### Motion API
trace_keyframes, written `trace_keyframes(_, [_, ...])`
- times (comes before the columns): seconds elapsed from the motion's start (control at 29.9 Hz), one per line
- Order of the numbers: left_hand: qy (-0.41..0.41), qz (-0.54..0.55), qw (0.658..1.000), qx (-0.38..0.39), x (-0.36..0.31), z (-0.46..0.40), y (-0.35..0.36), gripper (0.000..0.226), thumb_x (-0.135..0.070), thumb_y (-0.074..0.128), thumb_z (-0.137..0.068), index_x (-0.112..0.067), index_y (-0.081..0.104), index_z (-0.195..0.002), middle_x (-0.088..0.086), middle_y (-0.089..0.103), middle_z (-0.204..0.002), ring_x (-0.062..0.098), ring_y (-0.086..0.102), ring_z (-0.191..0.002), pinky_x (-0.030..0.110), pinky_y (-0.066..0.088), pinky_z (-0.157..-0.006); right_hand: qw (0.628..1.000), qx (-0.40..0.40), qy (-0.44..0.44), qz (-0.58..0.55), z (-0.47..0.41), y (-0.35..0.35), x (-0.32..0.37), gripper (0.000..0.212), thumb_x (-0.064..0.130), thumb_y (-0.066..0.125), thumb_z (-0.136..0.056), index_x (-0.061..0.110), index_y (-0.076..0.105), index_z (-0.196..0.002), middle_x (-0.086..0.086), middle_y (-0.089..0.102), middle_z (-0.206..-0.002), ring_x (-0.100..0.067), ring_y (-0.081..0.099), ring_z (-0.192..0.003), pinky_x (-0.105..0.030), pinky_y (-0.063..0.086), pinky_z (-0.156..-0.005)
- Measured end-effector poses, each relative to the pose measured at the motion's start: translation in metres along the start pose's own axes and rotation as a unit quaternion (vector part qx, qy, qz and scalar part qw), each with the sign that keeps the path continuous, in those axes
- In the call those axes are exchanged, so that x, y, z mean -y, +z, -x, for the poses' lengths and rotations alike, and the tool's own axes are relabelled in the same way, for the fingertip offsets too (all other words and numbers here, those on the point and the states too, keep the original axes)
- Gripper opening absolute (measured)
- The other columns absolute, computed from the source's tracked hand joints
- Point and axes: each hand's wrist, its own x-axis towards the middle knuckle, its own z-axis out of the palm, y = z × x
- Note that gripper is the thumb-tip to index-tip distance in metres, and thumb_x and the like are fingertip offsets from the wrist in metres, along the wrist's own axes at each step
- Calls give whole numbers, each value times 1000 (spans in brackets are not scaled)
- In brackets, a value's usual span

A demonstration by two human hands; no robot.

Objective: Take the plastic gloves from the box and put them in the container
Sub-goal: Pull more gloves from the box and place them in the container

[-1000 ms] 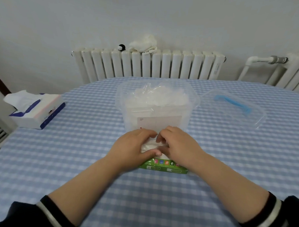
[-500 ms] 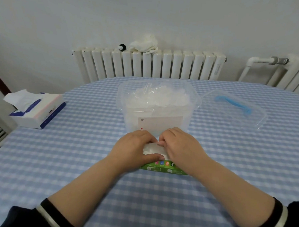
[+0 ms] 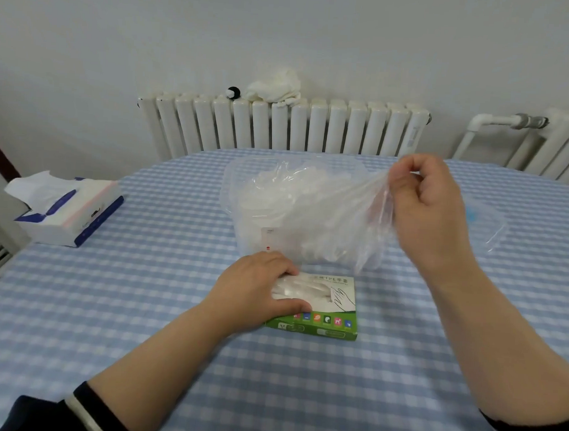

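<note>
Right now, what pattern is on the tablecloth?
The tablecloth has small blue and white checks, seen in the head view.

Items present: one green-and-white cardboard glove box (image 3: 324, 311), one clear plastic container (image 3: 296, 212), one clear plastic lid (image 3: 486, 224), one white-and-blue tissue pack (image 3: 68, 212). Two white ribbed radiators (image 3: 283, 127) are visible. Two bare hands (image 3: 257, 289) are visible.

lid (image 3: 491, 224) partly behind right hand (image 3: 426, 215), pulled glove (image 3: 358, 218) motion-blurred
</note>
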Motion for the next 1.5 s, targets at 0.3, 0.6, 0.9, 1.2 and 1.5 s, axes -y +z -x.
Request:
trace_keyframes(0.3, [26, 231, 934, -273, -30, 3, -25, 96, -65, 78, -60, -40, 25, -137, -25, 39, -128, -10, 44, -117, 6, 38, -92, 967, 47, 213, -128, -1, -2, -11, 15, 27, 53, -98, 23, 59, -85, 2, 60, -63, -11, 52, -52, -22, 40, -47])
trace_keyframes(0.6, [286, -142, 846, -428, -47, -9, -40, 58, -55, 68, -84, -21, 52, -129, 5, 53, -133, 26, 48, -124, 49, 39, -105, 954, 59, 264, -130, 2, 5, -13, 10, 26, 58, -96, 25, 60, -86, -4, 58, -69, -15, 51, -53, -23, 40, -44])
trace_keyframes(0.9, [52, 191, 956, -214, -73, -32, -86, 16, -36, 63, -92, -24, 69, -83, -10, 68, -74, 9, 60, -66, 28, 50, -65, 968, 186, 160, -53, -6, -20, 2, 60, 81, 51, -70, 25, 63, -87, 11, 49, -52, -5, 41, -45, -17, 32, -46])
trace_keyframes(1.2, [-107, 280, 927, -226, -27, -90, -119, 18, -30, 54, -99, -16, 64, -90, -5, 64, -61, 3, 39, -32, 17, 35, -38, 876, 130, -17, 464, -89, -8, -2, 28, 44, 65, -86, 20, 59, -97, -6, 56, -107, -31, 53, -108, -42, 38, -91])
trace_keyframes(1.5, [-177, 27, 960, -216, 15, -112, -98, 21, -32, 44, -100, -14, 56, -100, 2, 68, -86, 19, 59, -78, 34, 47, -66, 869, 363, 4, 337, -79, 61, -4, 62, 55, 59, -88, 23, 42, -138, -4, 43, -141, -25, 46, -125, -35, 37, -94])
